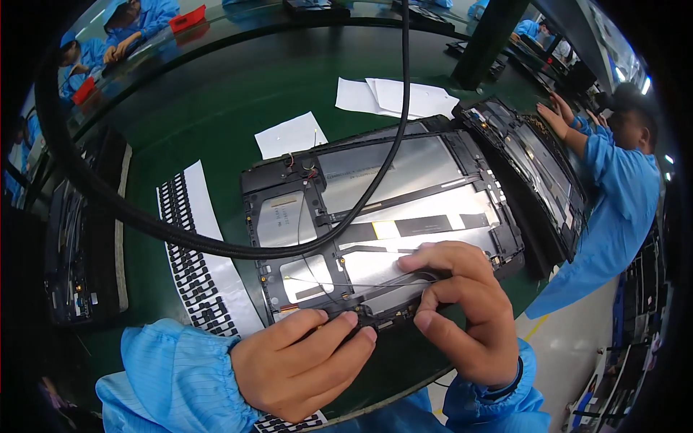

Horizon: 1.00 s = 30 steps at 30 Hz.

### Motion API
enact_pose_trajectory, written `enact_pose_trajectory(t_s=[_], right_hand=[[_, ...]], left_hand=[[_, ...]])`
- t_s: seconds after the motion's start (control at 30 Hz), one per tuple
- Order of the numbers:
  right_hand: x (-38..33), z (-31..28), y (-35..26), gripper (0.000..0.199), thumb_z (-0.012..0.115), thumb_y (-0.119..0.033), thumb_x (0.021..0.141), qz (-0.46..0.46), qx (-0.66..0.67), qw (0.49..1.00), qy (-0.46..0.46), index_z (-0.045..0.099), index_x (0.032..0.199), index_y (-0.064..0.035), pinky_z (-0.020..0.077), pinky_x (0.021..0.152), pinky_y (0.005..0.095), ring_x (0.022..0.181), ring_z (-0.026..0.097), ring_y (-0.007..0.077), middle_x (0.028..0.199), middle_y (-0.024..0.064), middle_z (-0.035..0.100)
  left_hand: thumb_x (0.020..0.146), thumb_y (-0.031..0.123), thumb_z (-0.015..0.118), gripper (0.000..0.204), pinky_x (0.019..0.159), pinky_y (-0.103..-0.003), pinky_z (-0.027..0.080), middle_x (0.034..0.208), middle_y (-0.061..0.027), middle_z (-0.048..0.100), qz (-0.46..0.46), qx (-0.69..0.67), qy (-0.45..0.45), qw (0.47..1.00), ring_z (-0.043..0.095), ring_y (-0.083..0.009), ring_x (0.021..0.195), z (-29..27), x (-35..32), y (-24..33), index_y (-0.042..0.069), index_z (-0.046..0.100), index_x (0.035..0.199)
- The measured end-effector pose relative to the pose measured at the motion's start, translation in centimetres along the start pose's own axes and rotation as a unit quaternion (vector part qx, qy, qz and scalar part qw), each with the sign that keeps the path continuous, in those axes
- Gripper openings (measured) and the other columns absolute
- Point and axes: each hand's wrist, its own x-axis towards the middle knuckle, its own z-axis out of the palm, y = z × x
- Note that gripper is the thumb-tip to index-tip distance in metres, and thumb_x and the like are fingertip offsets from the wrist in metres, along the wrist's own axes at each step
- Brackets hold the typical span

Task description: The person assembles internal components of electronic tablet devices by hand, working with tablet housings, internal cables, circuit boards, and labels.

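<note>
In front of me lies a tablet-like device chassis (404,209), with a black frame, silver metal plates and thin cables. My left hand (307,364) rests on its near edge. The fingers are stretched out and press on the black frame. My right hand (469,310) is at the near right part, with thumb and fingers closed together. A thin black cable (361,283) runs across the silver plate up to these fingers and loops there. Its exact hold is partly hidden by the fingers. A yellow tab and black strip (422,228) sit on the plate.
A white sheet of black stickers (191,245) lies to the left, white papers (397,97) behind. A thick black cable (238,249) arcs across the view. Similar chassis stand at left (79,245) and right (530,166). A co-worker in blue (621,173) reaches in from the right.
</note>
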Motion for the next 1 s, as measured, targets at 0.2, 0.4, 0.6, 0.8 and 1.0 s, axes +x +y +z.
enact_pose_trajectory(t_s=[0.2, 0.4, 0.6, 0.8, 1.0], right_hand=[[0.1, 0.0, -0.2, 0.01, 0.059, 0.001, 0.067, 0.003, -0.007, 1.0, 0.002, 0.053, 0.074, -0.0025, 0.0342, 0.087, 0.0379, 0.1, 0.046, 0.0308, 0.106, 0.0136, 0.053], [-0.4, -0.6, 0.3, 0.011, 0.063, 0.003, 0.06, 0.027, 0.025, 0.999, 0.039, 0.059, 0.069, -0.0004, 0.0422, 0.081, 0.0358, 0.098, 0.053, 0.031, 0.095, 0.0135, 0.058], [-0.5, -0.4, 0.2, 0.016, 0.067, 0.002, 0.056, 0.007, 0.018, 0.998, 0.064, 0.06, 0.071, -0.0012, 0.0443, 0.074, 0.033, 0.09, 0.055, 0.0281, 0.093, 0.0129, 0.059], [-0.5, 0.4, 0.5, 0.017, 0.066, 0.001, 0.054, -0.045, -0.064, 0.994, 0.072, 0.059, 0.07, -0.0016, 0.0434, 0.069, 0.0334, 0.085, 0.054, 0.0277, 0.09, 0.0121, 0.058], [0.1, 1.1, -0.1, 0.017, 0.063, 0.003, 0.053, -0.073, -0.102, 0.989, 0.084, 0.056, 0.068, -0.0003, 0.0428, 0.068, 0.0326, 0.078, 0.052, 0.0269, 0.081, 0.0107, 0.056]], left_hand=[[0.071, 0.002, 0.055, 0.023, 0.071, -0.03, 0.045, 0.103, -0.011, 0.058, 0.011, 0.001, 0.01, 1.0, 0.056, -0.0239, 0.091, 0.1, 1.8, 0.1, 0.001, 0.062, 0.092], [0.073, -0.001, 0.053, 0.02, 0.067, -0.028, 0.047, 0.104, -0.0143, 0.057, 0.015, -0.01, 0.007, 1.0, 0.056, -0.0273, 0.092, 0.8, 1.7, -0.1, -0.002, 0.062, 0.09], [0.073, 0.0, 0.053, 0.02, 0.065, -0.026, 0.046, 0.105, -0.0146, 0.056, 0.023, 0.003, 0.003, 1.0, 0.056, -0.0269, 0.091, 0.5, 1.8, -0.2, -0.002, 0.063, 0.09], [0.074, 0.002, 0.053, 0.019, 0.065, -0.025, 0.046, 0.105, -0.0134, 0.056, 0.025, 0.021, -0.004, 0.999, 0.056, -0.0255, 0.091, 0.6, 1.8, -0.1, -0.001, 0.063, 0.089], [0.071, 0.004, 0.055, 0.018, 0.064, -0.027, 0.047, 0.102, -0.013, 0.058, -0.003, 0.016, 0.036, 0.999, 0.056, -0.0254, 0.089, 1.3, 1.5, 0.1, 0.0, 0.063, 0.087]])
